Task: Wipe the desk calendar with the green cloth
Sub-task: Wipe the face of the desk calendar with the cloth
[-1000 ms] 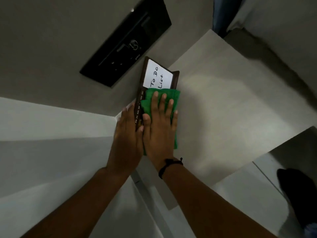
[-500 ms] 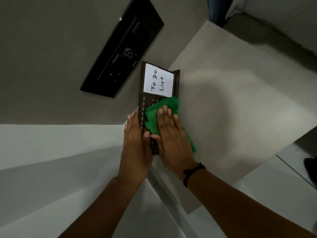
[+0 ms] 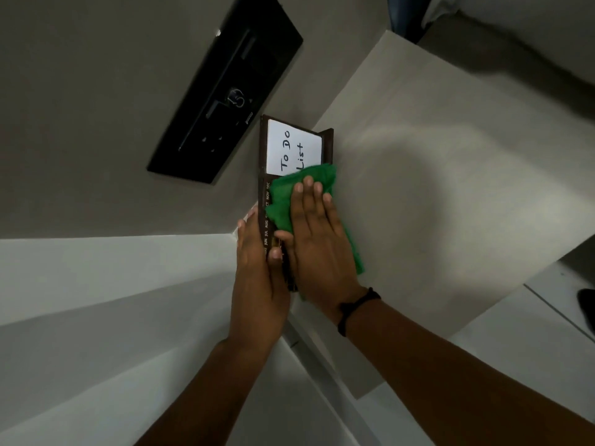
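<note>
Stretching across most of the view is a big pale beige table top, with a grey wall behind it. On that wall sits a long black switch panel. Next comes the dark brown desk calendar, standing at the back left edge of the table, close under the panel. It has a white card on its face that says "To Do List", and small month names run along its left side.

Over the lower part of the calendar lies the soft green cloth, touching the bottom of the white card. The right hand lies flat on the cloth with its fingers straight and close together, pressing it against the calendar. A thin black band goes around that wrist.

The left hand holds the calendar's left edge, fingers behind it and thumb on the front.
</note>
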